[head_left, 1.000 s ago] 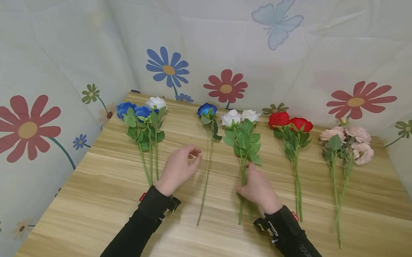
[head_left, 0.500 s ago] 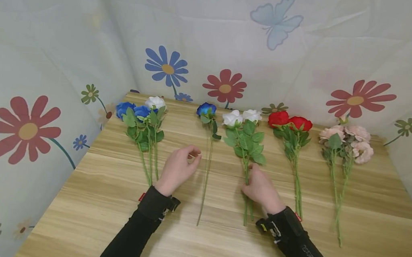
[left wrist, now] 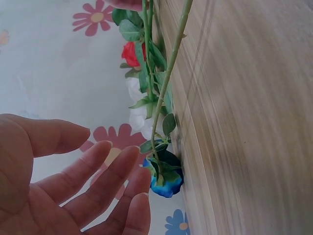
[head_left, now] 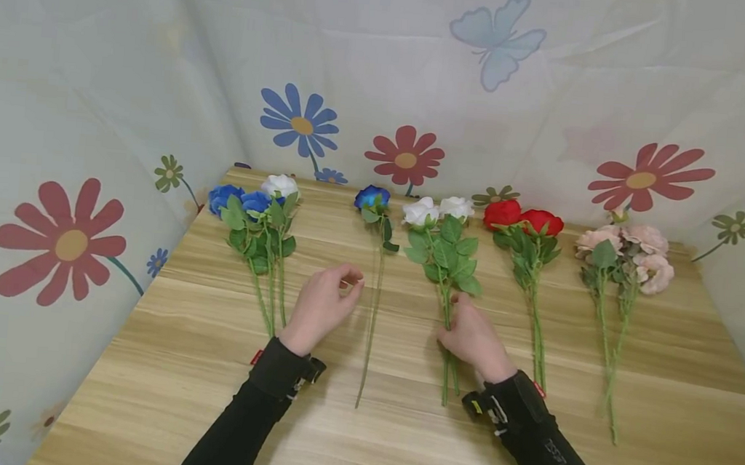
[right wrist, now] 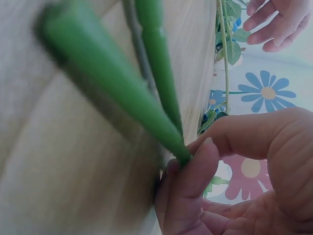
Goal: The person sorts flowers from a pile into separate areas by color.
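Note:
Two white roses [head_left: 421, 212] with green leaves lie side by side near the middle of the table [head_left: 201, 409]. My right hand [head_left: 474, 339] pinches their green stems [right wrist: 122, 93] between thumb and fingers, low above the wood. Left of them lies a single blue rose [head_left: 372, 197] on a long thin stem. Just left of that stem my left hand [head_left: 327, 303] hovers with relaxed, slightly bent fingers and holds nothing. In the left wrist view, the blue rose [left wrist: 165, 178] shows beyond the fingertips, apart from them.
At the left lies a bunch of blue roses [head_left: 225, 199] with a white rose [head_left: 280, 185]. Red roses [head_left: 542, 222] lie right of the white pair, and pale pink flowers [head_left: 653, 273] farther right. A flower-printed cloth [head_left: 372, 65] hangs behind the table.
My right hand has shifted the white roses' stems slightly to the right, then come nearly to rest. The left hand has stayed in place.

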{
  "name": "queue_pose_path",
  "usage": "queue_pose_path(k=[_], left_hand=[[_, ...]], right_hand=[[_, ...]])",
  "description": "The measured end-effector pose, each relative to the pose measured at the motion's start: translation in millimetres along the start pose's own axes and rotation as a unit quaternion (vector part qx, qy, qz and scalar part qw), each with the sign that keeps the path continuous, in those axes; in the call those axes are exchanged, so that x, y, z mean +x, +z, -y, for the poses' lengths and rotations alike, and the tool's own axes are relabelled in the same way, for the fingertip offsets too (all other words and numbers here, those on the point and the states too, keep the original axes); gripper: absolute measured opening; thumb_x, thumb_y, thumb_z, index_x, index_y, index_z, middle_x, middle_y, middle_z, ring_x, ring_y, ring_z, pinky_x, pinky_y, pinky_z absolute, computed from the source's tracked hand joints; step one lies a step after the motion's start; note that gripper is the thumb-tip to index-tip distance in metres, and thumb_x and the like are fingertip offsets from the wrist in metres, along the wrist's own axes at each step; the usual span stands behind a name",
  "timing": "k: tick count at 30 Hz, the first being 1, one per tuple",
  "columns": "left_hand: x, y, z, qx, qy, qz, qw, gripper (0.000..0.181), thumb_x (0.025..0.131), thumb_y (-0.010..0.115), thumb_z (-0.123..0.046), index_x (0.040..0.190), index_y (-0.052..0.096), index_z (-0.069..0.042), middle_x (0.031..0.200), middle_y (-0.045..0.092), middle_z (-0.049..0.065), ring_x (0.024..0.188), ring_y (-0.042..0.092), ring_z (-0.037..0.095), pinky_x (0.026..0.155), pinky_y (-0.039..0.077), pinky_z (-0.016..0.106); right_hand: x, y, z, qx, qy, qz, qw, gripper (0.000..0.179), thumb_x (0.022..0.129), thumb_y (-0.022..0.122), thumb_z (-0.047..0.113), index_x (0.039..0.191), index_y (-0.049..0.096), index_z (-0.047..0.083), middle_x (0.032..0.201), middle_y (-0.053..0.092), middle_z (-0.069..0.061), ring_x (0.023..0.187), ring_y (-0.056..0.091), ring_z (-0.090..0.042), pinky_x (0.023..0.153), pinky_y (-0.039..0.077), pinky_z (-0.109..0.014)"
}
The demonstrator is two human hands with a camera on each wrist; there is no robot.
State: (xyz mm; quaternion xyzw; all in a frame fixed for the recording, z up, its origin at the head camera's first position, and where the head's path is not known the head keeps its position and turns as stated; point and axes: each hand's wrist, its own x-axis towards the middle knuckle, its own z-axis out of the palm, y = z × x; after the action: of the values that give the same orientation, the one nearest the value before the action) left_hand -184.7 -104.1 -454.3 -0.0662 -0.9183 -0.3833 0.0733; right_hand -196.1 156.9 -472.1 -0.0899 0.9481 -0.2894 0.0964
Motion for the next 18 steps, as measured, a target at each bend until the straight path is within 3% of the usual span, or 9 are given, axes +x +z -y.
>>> queue_pose_path(k=[5,9,14,18], left_hand=[[-1.7,-1.3,-0.4,-0.003,0.000,0.003,1.0000,0.020,0.100,0.061,-0.017,0.112,0.074,-0.006,0.110,0.076,0.011,0.099,0.070,0.028,0.086,0.058,0.042],[-2.7,-3.1,-0.3,-0.003,0.000,0.002,1.0000,0.021,0.100,0.061,-0.018,0.112,0.073,-0.006,0.110,0.076,0.011,0.099,0.070,0.028,0.086,0.058,0.042],[-5.2,-5.8,0.3,0.000,-0.007,-0.003,1.0000,0.022,0.099,0.062,-0.018,0.113,0.073,-0.005,0.110,0.075,0.011,0.099,0.070,0.028,0.087,0.057,0.042],[-7.9,-8.8,2.1,0.005,-0.005,-0.010,0.9999,0.020,0.097,0.064,-0.017,0.112,0.073,-0.005,0.109,0.075,0.011,0.096,0.070,0.028,0.085,0.057,0.042]], right_hand=[[-1.1,-1,2,-0.001,0.001,-0.014,0.9999,0.064,0.090,0.066,0.010,0.143,0.038,-0.011,0.060,0.047,0.001,0.048,0.042,-0.012,0.048,0.034,-0.026],[-2.0,-1,4,-0.002,-0.011,-0.052,0.9986,0.060,0.090,0.067,0.013,0.141,0.043,-0.008,0.062,0.046,0.001,0.050,0.041,-0.013,0.048,0.034,-0.027],[-4.1,-1,11,0.014,-0.069,-0.102,0.9923,0.049,0.088,0.069,0.010,0.132,0.052,-0.006,0.076,0.055,-0.007,0.062,0.047,-0.015,0.055,0.037,-0.026],[-4.5,2,18,0.070,-0.106,-0.118,0.9849,0.037,0.089,0.065,0.005,0.124,0.060,-0.004,0.086,0.062,-0.011,0.069,0.054,-0.014,0.061,0.042,-0.023]])
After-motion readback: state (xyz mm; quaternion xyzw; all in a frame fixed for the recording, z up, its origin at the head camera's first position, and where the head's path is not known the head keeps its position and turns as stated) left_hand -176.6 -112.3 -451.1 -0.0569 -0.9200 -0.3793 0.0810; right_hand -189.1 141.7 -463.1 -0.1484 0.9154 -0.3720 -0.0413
